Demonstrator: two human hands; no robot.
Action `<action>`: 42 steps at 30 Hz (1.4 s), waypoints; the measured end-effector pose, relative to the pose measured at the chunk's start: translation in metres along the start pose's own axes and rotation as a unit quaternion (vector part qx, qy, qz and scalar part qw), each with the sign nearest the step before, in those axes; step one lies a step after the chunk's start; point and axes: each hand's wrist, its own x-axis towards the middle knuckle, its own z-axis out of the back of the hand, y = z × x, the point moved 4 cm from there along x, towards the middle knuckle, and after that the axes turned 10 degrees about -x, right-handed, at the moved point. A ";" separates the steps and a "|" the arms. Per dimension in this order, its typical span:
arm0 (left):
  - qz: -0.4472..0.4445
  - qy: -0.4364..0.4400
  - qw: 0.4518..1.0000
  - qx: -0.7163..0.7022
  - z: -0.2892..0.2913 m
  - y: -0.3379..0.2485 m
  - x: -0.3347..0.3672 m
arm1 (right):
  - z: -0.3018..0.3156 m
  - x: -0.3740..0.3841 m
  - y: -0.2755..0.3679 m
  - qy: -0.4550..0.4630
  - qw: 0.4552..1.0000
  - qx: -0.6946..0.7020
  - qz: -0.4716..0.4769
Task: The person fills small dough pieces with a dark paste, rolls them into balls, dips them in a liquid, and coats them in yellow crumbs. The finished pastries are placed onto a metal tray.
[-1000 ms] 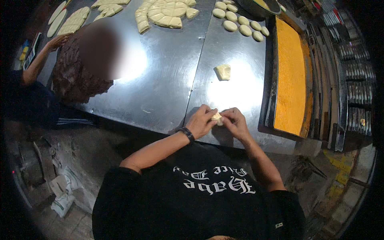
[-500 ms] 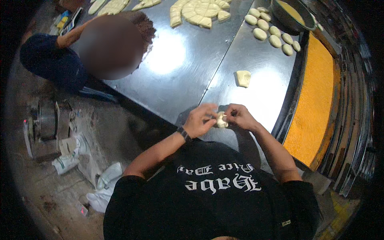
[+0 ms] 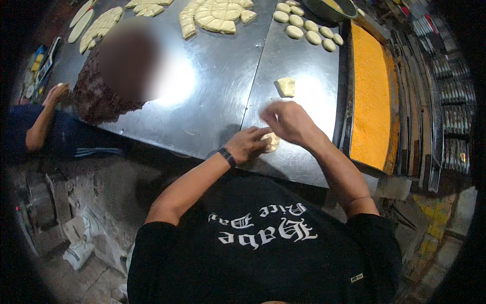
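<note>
A small round piece of pale dough (image 3: 272,143) rests at the near edge of the metal table (image 3: 217,96). My left hand (image 3: 247,144), with a dark band at the wrist, has its fingers curled against the dough's left side and holds it. Just above and beyond the dough hovers my right hand (image 3: 294,122), its fingers bent and smeared by motion, so its grip is unclear. Farther out lies one loose, flat, squarish dough piece (image 3: 286,87).
Smooth dough ovals (image 3: 313,37) sit at the far right beside a bowl (image 3: 329,9). An orange crumb-filled tray (image 3: 373,101) borders the right side. Cut dough slabs (image 3: 215,16) lie far off. At left, a co-worker's hand (image 3: 58,93) is near a dark brown mass (image 3: 93,96).
My right hand has lifted off the dough and swung up and left over it. My left hand has stayed at the dough. The view has shifted, and the co-worker's hand has come into sight.
</note>
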 end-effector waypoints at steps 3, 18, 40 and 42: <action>0.048 -0.064 0.994 -0.073 0.018 -0.010 -0.037 | 0.056 0.001 0.038 -0.431 0.897 0.102 0.010; 0.211 -0.286 0.935 0.000 0.094 0.065 0.006 | -0.112 -0.049 -0.025 -0.037 0.999 0.013 -0.036; 0.316 -0.197 0.899 0.230 0.081 0.103 0.014 | -0.052 0.084 -0.167 -0.374 0.916 0.053 -0.132; 0.305 -0.204 0.902 0.228 0.084 0.102 0.016 | -0.070 0.044 -0.183 -0.362 0.873 0.095 -0.311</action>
